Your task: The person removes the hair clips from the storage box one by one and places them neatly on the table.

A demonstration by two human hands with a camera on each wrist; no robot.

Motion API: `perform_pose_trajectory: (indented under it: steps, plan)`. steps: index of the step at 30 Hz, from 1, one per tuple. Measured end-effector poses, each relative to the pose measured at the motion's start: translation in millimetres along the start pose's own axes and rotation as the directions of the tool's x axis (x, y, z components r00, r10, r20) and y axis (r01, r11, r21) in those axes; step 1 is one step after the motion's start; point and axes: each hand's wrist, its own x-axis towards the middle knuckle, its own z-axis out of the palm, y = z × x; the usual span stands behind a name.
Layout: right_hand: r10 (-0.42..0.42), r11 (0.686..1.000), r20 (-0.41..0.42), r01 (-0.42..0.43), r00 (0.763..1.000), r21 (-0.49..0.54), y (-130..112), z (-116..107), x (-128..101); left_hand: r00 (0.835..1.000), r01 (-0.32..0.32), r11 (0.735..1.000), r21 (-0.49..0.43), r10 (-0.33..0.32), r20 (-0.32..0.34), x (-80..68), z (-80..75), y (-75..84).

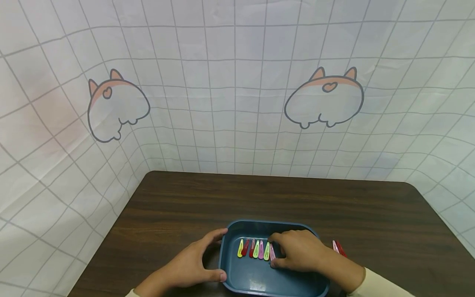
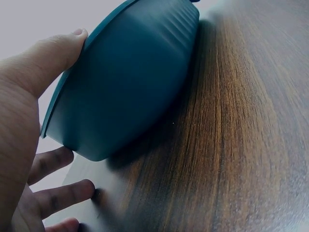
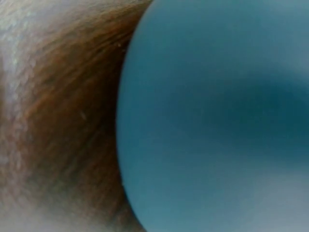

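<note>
A blue tray (image 1: 252, 276) sits on the table, with a row of small snap hair clips (image 1: 256, 249) in yellow, red, green and pink lying inside it. My left hand (image 1: 193, 260) is at the tray's left side, thumb touching the rim and fingers spread, as the left wrist view also shows. Over the tray, my right hand (image 1: 300, 249) holds a pink hair clip (image 1: 272, 251) between thumb and forefinger at the row's right end. Its other fingers are partly hidden. The right wrist view shows only the tray's blurred blue wall (image 3: 203, 121) close up.
Outside the tray, a pink clip (image 1: 335, 246) and a red clip (image 1: 340, 249) lie on the table to its right, partly behind the right forearm. The dark wooden table (image 1: 185, 198) reaches back to a white grid-patterned cloth (image 1: 230, 123).
</note>
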Motion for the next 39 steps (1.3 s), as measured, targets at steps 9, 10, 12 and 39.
perform_pose_trajectory:
  steps: [9,10,12,39]
  plan:
    - [-0.003,1.0,-0.011,0.003,1.0,-0.017,-0.9,0.0,0.5,1.0,-0.001,1.0,-0.002,0.001,-0.002,-0.3,-0.6,-0.7]
    - [-0.002,1.0,-0.011,0.001,1.0,-0.019,-1.0,0.1,0.5,1.0,-0.002,1.0,-0.002,0.002,-0.002,-0.3,-0.5,-0.7]
    - [0.0,1.0,-0.009,0.0,1.0,-0.023,-1.4,0.3,0.6,1.0,-0.002,1.0,-0.001,0.002,-0.003,-0.2,-0.5,-0.6]
    - [-0.027,0.998,-0.067,0.023,0.997,-0.065,-2.0,-3.6,-0.6,1.0,-0.002,1.0,-0.005,0.002,-0.002,-0.8,-1.0,-0.2]
